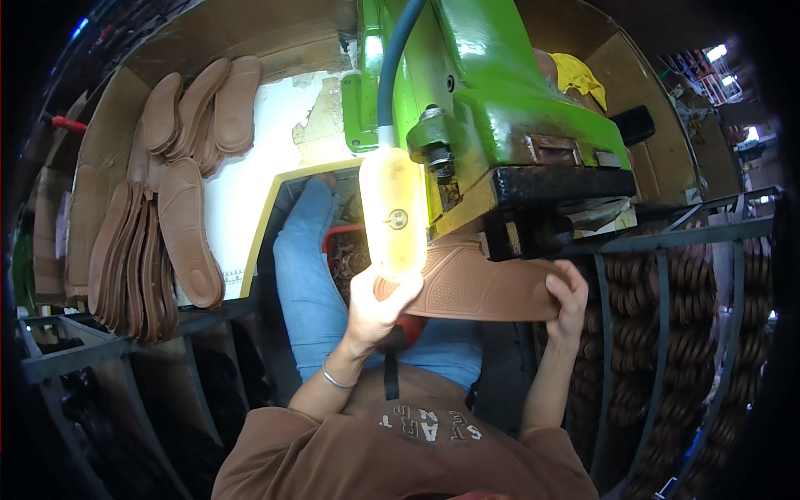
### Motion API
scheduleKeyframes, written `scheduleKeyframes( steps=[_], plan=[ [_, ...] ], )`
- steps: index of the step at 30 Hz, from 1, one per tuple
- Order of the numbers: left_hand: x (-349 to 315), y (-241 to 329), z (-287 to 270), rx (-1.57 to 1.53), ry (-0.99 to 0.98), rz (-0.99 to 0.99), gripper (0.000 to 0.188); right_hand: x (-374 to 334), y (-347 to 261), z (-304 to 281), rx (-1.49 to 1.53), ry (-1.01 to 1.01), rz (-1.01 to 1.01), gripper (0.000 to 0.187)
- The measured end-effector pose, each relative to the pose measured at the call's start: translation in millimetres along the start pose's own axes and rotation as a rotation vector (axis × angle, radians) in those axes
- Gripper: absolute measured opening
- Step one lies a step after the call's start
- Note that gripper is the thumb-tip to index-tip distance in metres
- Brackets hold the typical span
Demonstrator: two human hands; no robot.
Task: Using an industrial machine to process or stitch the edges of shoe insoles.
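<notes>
**Brown sole held under the green machine by both hands**

A brown rubber shoe sole [479, 287] lies flat and crosswise beneath the dark head [533, 225] of a green machine [492, 92], its patterned tread facing up; the left hand [379, 304] grips the sole's left end, fingers curled over the top edge and thumb beneath; the right hand [568, 304] clasps the right end, fingers wrapped over the rim; the sole spans the gap between the two hands and its far edge sits under the machine's black foot. A glowing yellowish lamp [393, 212] on a grey-blue hose [398, 50] hangs just in front of the machine, directly above the left hand; a thin bracelet [333, 379] circles the left wrist. On the white surface [283, 117] at the left, stacks of matching brown soles [179, 167] stand on edge and lean along its left edge; a metal rack [667, 237] to the right carries further piles of soles [683, 333]; the person's blue-trousered leg [308, 275] stretches below the machine.
</notes>
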State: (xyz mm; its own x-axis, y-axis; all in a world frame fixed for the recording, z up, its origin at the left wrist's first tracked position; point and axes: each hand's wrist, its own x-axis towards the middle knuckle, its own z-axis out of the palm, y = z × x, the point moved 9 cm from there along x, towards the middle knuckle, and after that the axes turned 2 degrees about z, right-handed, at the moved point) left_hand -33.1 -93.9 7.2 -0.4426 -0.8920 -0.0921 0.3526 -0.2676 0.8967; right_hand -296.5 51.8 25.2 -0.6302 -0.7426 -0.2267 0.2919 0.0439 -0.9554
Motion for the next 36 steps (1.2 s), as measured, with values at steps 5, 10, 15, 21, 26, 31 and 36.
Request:
scheduleKeyframes(
  steps=[5,10,15,21,26,31,36],
  plan=[
    [-2.5,12.1,-27.3,0.052,-0.007,-0.022,0.028,37.4,-15.7,57.4,0.019,-0.137,-0.038,0.025],
    [-11.4,37.3,-71.9,0.014,0.068,0.044,0.037,36.9,-4.9,111.5,0.016,-0.334,-0.108,0.029],
    [-30.4,39.2,-123.9,0.015,0.121,0.038,0.031,20.8,-8.8,160.3,-0.089,-0.467,-0.283,0.028],
    [-64.5,-34.5,-130.6,0.116,-0.023,-0.212,0.025,15.9,7.8,178.5,-0.136,-0.351,-0.249,0.042],
    [-72.6,-68.3,-33.8,0.139,-0.226,-0.215,0.041,4.7,5.7,172.4,-0.216,-0.252,-0.22,0.042],
    [-11.5,-7.5,18.0,0.676,-0.443,0.042,0.033,7.0,-1.7,115.5,0.046,-0.098,-0.34,0.045],
    [27.0,58.1,32.0,1.085,-0.394,0.39,0.035,12.4,5.6,82.2,0.033,0.019,-0.336,0.023]
  ],
)
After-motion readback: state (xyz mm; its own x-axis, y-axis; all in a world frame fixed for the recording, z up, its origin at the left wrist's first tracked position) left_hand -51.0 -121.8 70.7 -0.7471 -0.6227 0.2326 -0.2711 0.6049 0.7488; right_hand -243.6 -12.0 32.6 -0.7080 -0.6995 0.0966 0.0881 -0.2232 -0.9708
